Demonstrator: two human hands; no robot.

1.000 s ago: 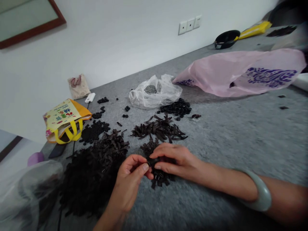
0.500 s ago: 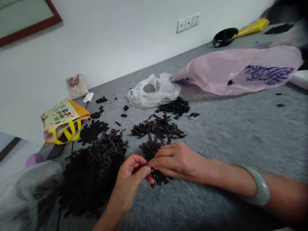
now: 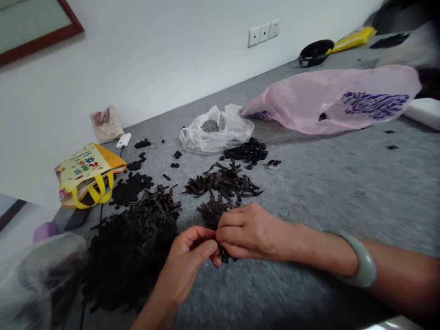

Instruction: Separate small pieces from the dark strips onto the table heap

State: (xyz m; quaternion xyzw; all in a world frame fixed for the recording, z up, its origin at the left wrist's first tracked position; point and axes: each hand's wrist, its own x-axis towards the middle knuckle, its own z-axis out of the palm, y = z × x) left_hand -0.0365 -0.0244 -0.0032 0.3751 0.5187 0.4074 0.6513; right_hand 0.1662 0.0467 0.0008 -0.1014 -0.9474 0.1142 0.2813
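Note:
My left hand [image 3: 194, 252] is closed in a pinch, its fingertips meeting those of my right hand [image 3: 247, 231], whose fingers are also pressed together. What they hold between them is too small and hidden to make out. Just behind the fingers lies a small pile of dark pieces with shiny bits [image 3: 211, 211], partly covered by my right hand. Beyond it is a heap of dark strips [image 3: 225, 181]. A large black heap [image 3: 127, 252] spreads to the left of my left hand.
Behind are black round pieces [image 3: 247, 151], a clear plastic bag [image 3: 216, 133] and a pink bag [image 3: 309, 98]. At the left stand a yellow-handled bag [image 3: 85, 172] and a purple object [image 3: 45, 231]. A black bowl [image 3: 315, 52] sits by the wall.
The view has shifted slightly. My right hand's fingers have curled in closer against my left fingertips, covering more of the small pile's front part.

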